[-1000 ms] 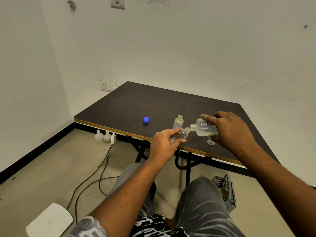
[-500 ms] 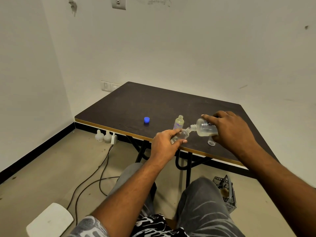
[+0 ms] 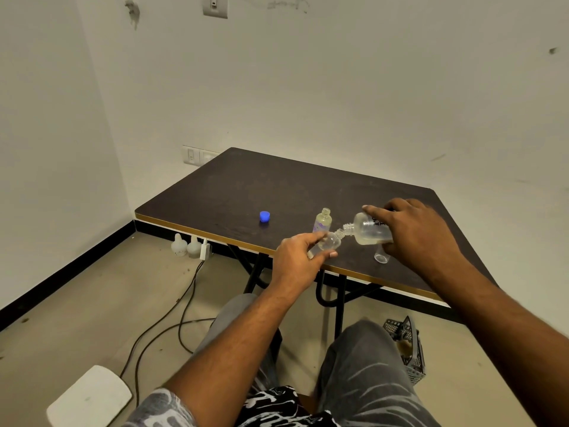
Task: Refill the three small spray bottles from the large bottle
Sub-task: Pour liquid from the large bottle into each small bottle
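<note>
My right hand point(image 3: 414, 234) grips the large clear bottle point(image 3: 369, 232), tipped on its side with the neck pointing left. Its mouth meets the mouth of a small clear bottle point(image 3: 329, 241), which my left hand point(image 3: 297, 260) holds tilted over the near edge of the dark table point(image 3: 277, 186). A second small bottle point(image 3: 323, 221) with a purple label stands upright and uncapped just behind it. A small clear cap point(image 3: 381, 257) lies below my right hand. A blue cap point(image 3: 264, 216) rests on the table to the left.
The table sits in a wall corner. Under its left edge two white plastic bottles point(image 3: 186, 246) and a power plug with cables point(image 3: 172, 309) lie on the floor. A black mesh basket point(image 3: 406, 346) stands by my right knee, a white pad point(image 3: 89, 397) at lower left.
Both hands hold the same pose, bottle mouths together. Only a slight shift of the left fingers around the small bottle shows.
</note>
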